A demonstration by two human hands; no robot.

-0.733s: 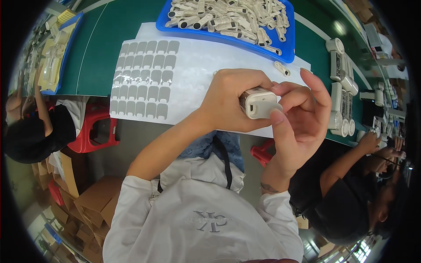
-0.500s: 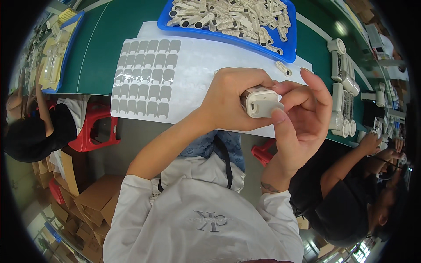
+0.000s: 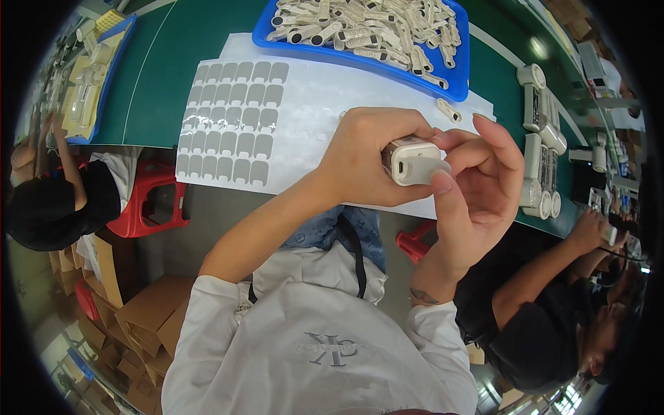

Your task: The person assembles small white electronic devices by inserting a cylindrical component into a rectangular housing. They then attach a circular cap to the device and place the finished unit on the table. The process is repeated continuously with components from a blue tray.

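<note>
My left hand [image 3: 366, 152] is wrapped round a cream-coloured device, its end turned up towards me. A small dark port shows in the end face of the device [image 3: 414, 150]. At that end, my right hand [image 3: 482, 187] pinches the edge of a light grey rounded sticker [image 3: 423, 171] between thumb and fingers. The sticker covers part of the end face; whether it is stuck down I cannot tell. Most of the device's body is hidden in my left palm. Beyond my hands lies a white sheet [image 3: 311, 93] with rows of similar grey stickers [image 3: 227, 119].
A blue tray [image 3: 453, 81] heaped with cream strap-like parts stands at the far side. One loose part [image 3: 448, 110] lies near it. Several white cylindrical devices [image 3: 539, 145] stand at the right. Co-workers sit on both sides; a red stool [image 3: 149, 200] and cardboard boxes [image 3: 152, 315] are at left.
My hands, the device and the sticker keep almost the same pose. The co-worker on the right has shifted their arms. The whole view has moved very slightly.
</note>
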